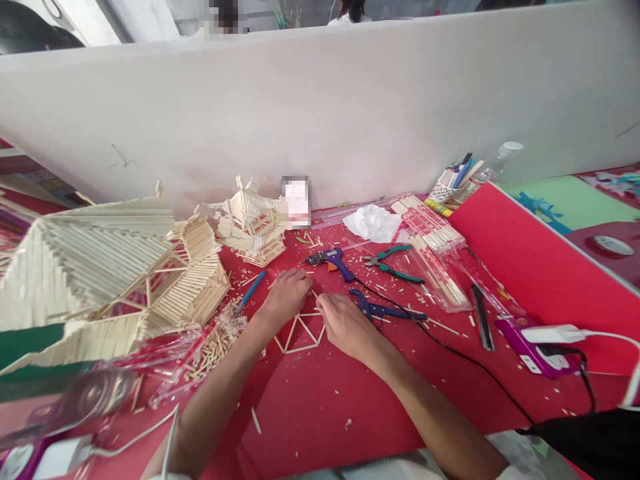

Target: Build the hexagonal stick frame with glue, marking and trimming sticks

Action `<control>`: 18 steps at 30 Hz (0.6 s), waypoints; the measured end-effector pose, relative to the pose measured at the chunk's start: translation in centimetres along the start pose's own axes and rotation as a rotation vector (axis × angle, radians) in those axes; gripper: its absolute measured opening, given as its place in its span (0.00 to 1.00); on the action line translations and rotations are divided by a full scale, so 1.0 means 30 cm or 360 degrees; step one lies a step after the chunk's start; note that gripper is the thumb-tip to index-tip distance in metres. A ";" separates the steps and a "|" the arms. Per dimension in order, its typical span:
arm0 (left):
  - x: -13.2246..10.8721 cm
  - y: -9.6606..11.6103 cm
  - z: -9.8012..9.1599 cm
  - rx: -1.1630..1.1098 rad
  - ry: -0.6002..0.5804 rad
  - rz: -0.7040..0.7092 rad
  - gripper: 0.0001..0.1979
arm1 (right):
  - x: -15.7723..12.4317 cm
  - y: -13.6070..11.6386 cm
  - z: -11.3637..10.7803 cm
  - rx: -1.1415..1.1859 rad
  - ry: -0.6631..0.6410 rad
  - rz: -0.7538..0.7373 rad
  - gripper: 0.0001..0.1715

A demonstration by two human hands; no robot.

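Note:
My right hand (347, 327) pinches a short wooden stick (314, 293) between thumb and fingertips. Just left of it, my left hand (287, 293) has its fingers bent together over the far end of the work; what they grip is hidden. Under both hands a flat frame of glued wooden sticks (301, 348) lies on the red table, with spokes meeting toward the middle. Its far side is covered by my hands. Beyond them rests a blue hot glue gun (334, 259). A blue ratchet cutter (383, 311) lies right of my right hand.
Stick-built pagoda models (250, 217) stand at the left and back. Green-handled pliers (395, 263), packs of chopsticks (440, 267), a box cutter (483, 319) and a purple power strip (537, 350) lie rightward. A blue pen (251, 291) and a bag of cut sticks (213, 353) lie leftward.

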State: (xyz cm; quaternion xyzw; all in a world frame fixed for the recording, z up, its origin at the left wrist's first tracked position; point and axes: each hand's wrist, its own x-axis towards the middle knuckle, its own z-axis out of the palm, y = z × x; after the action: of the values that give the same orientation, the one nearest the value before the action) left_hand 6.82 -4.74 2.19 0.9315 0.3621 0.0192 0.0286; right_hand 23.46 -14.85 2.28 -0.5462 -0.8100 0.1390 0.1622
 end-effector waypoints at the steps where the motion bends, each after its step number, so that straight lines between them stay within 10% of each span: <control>1: 0.001 0.002 0.001 0.0013 -0.0006 0.0011 0.07 | 0.000 0.000 0.000 0.0001 -0.0004 -0.0002 0.10; 12: -0.101 -0.139 -0.052 -0.0548 0.0472 -0.0211 0.07 | 0.000 0.000 -0.005 0.0056 -0.0022 0.0004 0.12; 18: -0.177 -0.161 -0.071 -0.0668 0.0389 -0.0426 0.02 | -0.001 -0.003 -0.010 0.0021 -0.0032 0.0002 0.10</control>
State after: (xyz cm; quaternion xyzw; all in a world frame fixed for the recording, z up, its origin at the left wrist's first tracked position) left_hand -0.45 -4.69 3.91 0.8398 0.4708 0.2022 0.1793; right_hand 23.53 -14.88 2.59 -0.5443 -0.8102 0.1501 0.1576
